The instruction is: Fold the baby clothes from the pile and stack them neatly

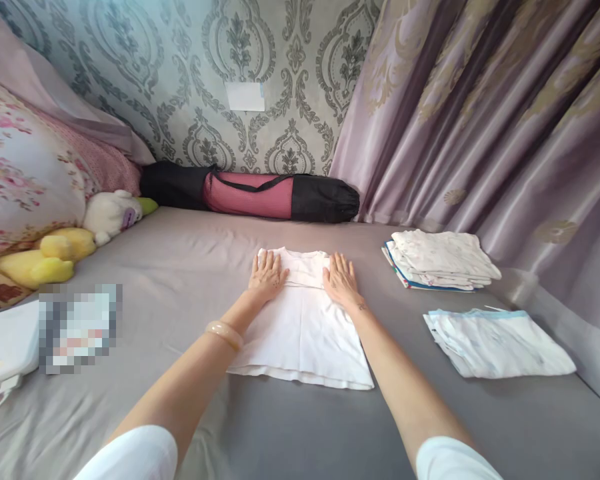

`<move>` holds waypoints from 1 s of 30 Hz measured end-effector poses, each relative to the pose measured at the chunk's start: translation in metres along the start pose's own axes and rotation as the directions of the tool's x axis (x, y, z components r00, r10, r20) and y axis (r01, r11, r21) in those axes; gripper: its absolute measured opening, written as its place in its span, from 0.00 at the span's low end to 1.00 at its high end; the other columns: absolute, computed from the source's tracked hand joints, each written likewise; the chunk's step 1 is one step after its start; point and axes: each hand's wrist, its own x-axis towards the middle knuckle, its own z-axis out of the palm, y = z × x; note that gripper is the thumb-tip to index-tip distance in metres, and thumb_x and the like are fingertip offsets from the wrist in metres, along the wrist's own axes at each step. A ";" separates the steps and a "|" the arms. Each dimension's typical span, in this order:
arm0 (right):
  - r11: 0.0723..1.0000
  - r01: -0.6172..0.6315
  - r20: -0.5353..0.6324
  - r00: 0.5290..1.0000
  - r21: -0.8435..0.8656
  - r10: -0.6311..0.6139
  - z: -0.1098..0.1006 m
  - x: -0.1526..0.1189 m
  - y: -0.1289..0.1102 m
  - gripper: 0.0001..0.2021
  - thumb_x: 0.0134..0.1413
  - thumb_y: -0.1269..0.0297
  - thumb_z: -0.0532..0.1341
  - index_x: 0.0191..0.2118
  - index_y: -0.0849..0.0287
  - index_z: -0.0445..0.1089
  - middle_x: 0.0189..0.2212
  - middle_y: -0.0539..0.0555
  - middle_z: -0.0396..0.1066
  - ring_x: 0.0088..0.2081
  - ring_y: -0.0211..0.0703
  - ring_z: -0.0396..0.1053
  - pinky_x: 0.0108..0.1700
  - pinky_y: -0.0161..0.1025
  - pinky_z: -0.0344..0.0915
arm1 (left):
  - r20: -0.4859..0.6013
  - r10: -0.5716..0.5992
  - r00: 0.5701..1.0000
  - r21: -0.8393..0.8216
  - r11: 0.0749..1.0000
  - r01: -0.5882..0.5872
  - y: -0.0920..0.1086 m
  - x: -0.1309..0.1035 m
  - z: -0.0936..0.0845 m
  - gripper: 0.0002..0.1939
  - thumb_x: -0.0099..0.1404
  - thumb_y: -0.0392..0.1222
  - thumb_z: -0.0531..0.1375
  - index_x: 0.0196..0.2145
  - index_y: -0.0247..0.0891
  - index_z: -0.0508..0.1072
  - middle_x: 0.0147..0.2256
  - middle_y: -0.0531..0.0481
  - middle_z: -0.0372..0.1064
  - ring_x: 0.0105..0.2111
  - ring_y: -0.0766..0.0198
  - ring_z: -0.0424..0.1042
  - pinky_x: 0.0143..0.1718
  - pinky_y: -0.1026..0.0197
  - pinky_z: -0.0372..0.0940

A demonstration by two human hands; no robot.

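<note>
A small white shirt [305,333] lies spread on the grey bed sheet, its neckline towards the wall and its hem towards me. Parts of it appear folded in across the upper section. My left hand [269,273] rests flat on the shirt's upper left corner, fingers stretched out. On the opposite upper corner, my right hand [341,280] presses down, also with fingers extended. Neither hand grips the cloth. A pale bangle [224,335] circles my left wrist.
To the right sit a stack of folded clothes [443,260] and a folded white and light-blue garment [500,343]. A black and pink roll bag [250,193] lies along the wall. Plush toys [113,217], a floral pillow [25,173] and a white device with a cable [10,347] are left.
</note>
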 end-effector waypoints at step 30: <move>0.901 0.207 0.094 0.961 0.380 -0.260 -0.022 -0.040 0.006 0.27 0.64 0.57 0.46 0.66 0.60 0.53 0.67 0.58 0.48 0.68 0.46 0.42 0.67 0.46 0.43 | 0.375 0.149 0.915 -0.128 0.986 -0.108 -0.026 -0.051 -0.055 0.38 0.67 0.56 0.46 0.67 0.32 0.44 0.68 0.33 0.36 0.68 0.45 0.39 0.63 0.46 0.43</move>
